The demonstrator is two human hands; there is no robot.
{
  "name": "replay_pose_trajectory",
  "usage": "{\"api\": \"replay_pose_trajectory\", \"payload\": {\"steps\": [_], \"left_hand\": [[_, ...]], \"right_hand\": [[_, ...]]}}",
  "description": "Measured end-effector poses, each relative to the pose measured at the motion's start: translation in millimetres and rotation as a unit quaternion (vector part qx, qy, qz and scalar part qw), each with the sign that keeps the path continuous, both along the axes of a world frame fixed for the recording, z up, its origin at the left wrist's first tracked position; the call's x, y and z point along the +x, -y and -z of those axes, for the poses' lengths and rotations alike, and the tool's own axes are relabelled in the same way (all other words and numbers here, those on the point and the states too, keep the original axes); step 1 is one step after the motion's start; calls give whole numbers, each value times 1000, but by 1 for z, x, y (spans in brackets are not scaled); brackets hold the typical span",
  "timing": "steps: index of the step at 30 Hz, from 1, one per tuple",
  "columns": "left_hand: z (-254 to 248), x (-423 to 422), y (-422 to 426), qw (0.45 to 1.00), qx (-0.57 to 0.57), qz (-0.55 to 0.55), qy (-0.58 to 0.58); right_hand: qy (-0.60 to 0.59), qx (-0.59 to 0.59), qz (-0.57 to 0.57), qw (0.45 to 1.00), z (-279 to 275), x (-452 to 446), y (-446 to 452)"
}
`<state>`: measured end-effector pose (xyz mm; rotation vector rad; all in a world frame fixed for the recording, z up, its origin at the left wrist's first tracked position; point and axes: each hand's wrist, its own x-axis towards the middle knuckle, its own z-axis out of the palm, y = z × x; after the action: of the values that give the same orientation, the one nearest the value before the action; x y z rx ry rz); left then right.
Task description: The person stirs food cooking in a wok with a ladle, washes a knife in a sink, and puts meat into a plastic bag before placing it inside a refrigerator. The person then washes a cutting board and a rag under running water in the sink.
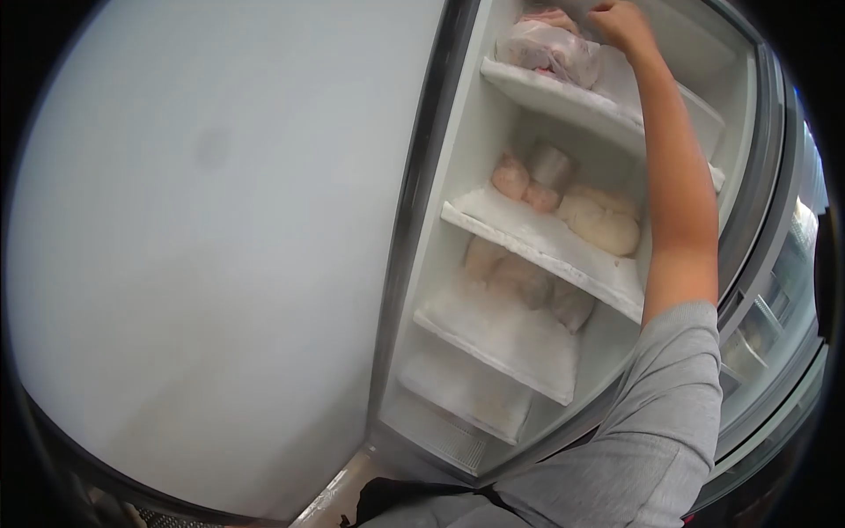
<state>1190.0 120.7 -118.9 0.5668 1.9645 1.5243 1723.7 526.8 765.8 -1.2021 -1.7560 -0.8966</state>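
My right hand (623, 25) is raised to the top shelf of an open upright freezer, at the upper edge of the view. Its fingers are curled in; whatever they may hold is hidden. Just left of it, a clear plastic bag (563, 55) with pinkish meat inside rests on the frosted top shelf (563, 91). I cannot tell whether the fingers touch the bag. My left hand is out of view.
A wide white freezer door (220, 220) stands open at left. The second shelf (537, 244) bears pink bagged lumps (510, 179), a cylindrical container (551, 165) and a pale bag (601, 220). More bags (506, 273) lie below. Glass-fronted cooler (766, 343) at right.
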Motion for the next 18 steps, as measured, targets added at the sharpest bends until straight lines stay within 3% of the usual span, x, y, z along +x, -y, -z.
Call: {"api": "replay_pose_trajectory", "payload": {"steps": [2, 3, 5, 6, 8, 9, 12, 13, 14, 16, 18], "left_hand": [[1, 0, -3, 1000, -2, -1, 1], [1, -1, -4, 1000, -6, -3, 1], [-1, -1, -3, 1000, -13, -2, -6], [-2, -1, -1, 1000, -14, -3, -9], [-3, 3, 4, 1000, -15, -4, -12], [-4, 5, 8, 1000, -17, -5, -17], [-5, 11, 14, 999, -14, 5, -31], [-5, 13, 14, 999, -9, 12, -36], [2, 16, 17, 999, -1, 19, -37], [3, 26, 30, 998, 14, 30, -51], [2, 46, 50, 996, 33, 47, -67]], "right_hand": [[-36, -45, 132, 990, -6, -24, -16], [-29, -43, 133, 990, -6, -35, -22], [-136, -211, -103, 962, -3, -49, -33], [-132, -212, -106, 963, -16, -38, -65], [-226, -452, -319, 802, -58, -11, -152], [-220, -458, -326, 797, -57, -28, -155], [-257, -240, -77, 933, -34, -56, -105], [-263, -298, -72, 915, -17, -68, -60], [-265, -295, -70, 915, -8, -76, -38], [-99, -78, -70, 990, 4, -80, -1], [-87, 127, -294, 943, 71, -80, 32]]}}
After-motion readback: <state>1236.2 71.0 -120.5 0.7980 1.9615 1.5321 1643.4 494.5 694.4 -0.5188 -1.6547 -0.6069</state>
